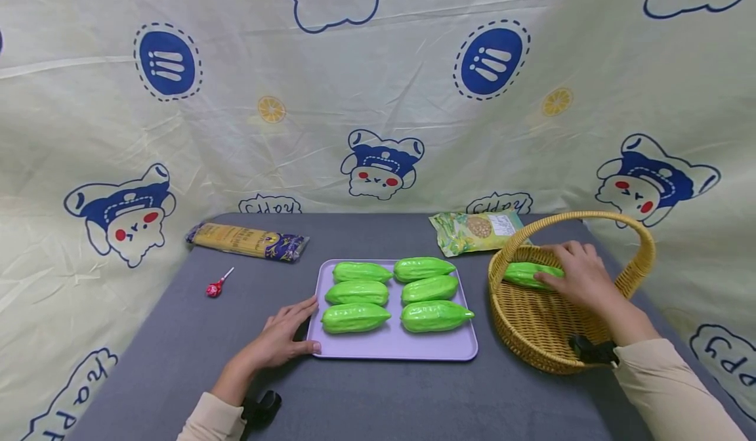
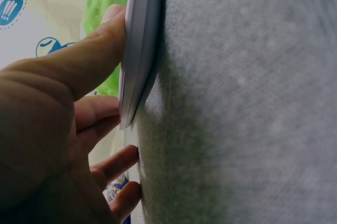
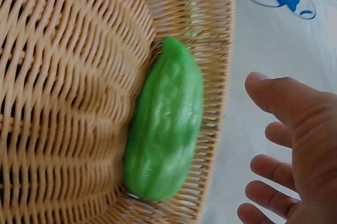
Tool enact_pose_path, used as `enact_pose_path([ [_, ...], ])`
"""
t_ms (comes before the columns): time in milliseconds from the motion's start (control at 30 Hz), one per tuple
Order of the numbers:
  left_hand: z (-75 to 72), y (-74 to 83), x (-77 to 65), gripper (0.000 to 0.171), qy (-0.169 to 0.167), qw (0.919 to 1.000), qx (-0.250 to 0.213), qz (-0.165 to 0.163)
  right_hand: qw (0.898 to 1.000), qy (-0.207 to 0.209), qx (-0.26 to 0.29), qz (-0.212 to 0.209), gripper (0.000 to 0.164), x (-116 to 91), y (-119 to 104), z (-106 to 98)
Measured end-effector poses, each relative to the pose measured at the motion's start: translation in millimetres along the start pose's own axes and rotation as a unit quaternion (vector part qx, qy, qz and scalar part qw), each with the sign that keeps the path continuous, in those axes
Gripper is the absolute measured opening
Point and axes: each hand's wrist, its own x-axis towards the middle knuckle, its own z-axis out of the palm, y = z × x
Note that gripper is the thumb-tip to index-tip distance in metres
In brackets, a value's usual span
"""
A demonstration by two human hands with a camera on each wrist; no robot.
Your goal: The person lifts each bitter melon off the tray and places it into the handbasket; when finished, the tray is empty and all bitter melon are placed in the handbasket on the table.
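My left hand (image 1: 280,336) rests at the left edge of a lilac tray (image 1: 390,348), its thumb and index fingertip touching the rim and its fingers spread. On the tray, green bitter melons (image 1: 356,318) lie in two columns. To the right, my right hand (image 1: 581,277) is over a wicker basket (image 1: 522,333) with an arched handle. One more bitter melon (image 3: 166,124) lies inside, against the basket's wall. In the right wrist view the fingers are apart from that melon and hold nothing.
A yellow and blue packet (image 1: 248,241) and a red lollipop (image 1: 215,289) lie on the grey table at the left. Behind the basket sits a green and yellow snack bag (image 1: 472,231). A printed cloth (image 1: 384,86) hangs behind the table.
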Motion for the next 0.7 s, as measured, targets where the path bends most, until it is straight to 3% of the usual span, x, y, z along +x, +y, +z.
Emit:
enact_pose_path([
  [400, 1.0, -0.3, 0.2, 0.080, 0.002, 1.0000, 0.006, 0.005, 0.998, 0.045, -0.005, -0.053, 0.057, -21, -23, -17],
  [700, 0.2, -0.2, 0.4, 0.080, -0.001, 1.0000, 0.003, -0.003, 0.986, 0.107, 0.007, -0.126, 0.054, -40, -45, -18],
])
